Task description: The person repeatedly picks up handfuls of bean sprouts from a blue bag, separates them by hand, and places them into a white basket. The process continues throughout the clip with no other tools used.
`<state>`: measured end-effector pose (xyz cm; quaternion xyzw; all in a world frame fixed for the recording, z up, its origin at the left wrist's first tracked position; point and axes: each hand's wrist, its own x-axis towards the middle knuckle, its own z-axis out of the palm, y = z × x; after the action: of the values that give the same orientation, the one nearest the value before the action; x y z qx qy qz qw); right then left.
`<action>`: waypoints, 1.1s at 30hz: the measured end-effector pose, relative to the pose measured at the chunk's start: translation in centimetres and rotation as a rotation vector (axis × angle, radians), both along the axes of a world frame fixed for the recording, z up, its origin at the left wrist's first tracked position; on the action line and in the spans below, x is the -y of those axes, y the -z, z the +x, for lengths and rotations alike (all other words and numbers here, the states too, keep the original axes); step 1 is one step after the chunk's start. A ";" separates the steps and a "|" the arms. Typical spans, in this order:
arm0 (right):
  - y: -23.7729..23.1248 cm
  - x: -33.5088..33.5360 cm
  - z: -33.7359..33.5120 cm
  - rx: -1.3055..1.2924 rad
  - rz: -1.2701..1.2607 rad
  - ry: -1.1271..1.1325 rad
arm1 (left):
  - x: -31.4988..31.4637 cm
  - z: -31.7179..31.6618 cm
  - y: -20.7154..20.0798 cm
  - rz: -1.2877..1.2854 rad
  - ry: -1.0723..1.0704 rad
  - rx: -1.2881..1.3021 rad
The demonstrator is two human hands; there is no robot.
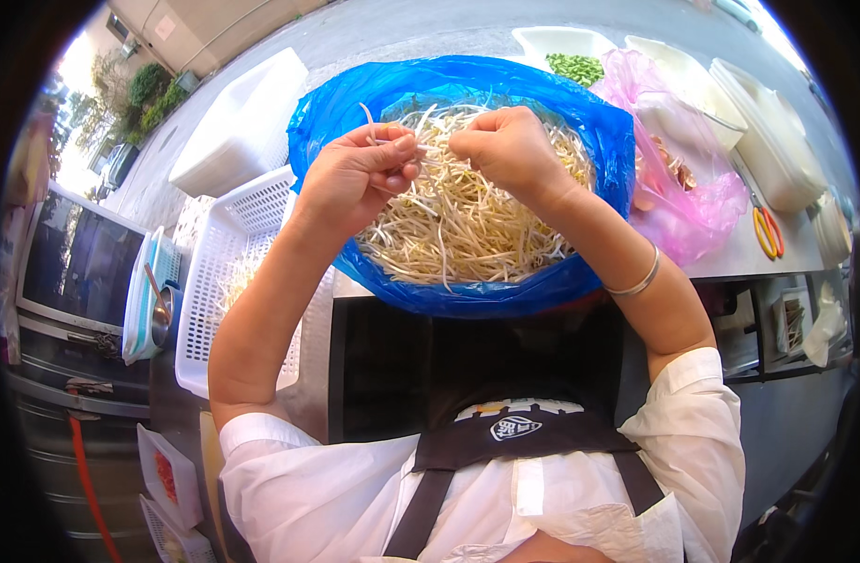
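A large blue plastic bag (610,159) lies spread open in front of me, heaped with pale bean sprouts (467,230). Over its left side, my left hand (360,171) pinches a few bean sprouts between thumb and fingers; one sticks up past the knuckles. My right hand (516,150) hangs above the far middle of the heap, close to the left one. Its fingers are curled together, and whatever they hold is hidden behind them. A white slotted basket (197,305) stands left of the bag, with some sprouts (238,277) in it, partly covered by my left forearm.
Stacked white tubs (238,117) stand at the far left. Right of the bag lie a pink plastic bag (702,211) and orange-handled scissors (766,231). Behind are a tray of chopped greens (575,68) and a lidded white container (772,141). A metal bowl (164,314) sits left of the basket.
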<state>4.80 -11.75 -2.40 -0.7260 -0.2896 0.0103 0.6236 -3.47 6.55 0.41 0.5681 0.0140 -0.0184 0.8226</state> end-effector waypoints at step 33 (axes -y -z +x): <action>-3.0 16.0 10.0 1.049 0.239 1.025 | -1.1 0.4 0.5 0.070 -0.066 0.015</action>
<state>14.83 -27.77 0.56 -0.6068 -0.1733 -0.6616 0.4049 -3.06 7.65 -0.13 0.5958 0.0272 0.0133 0.8025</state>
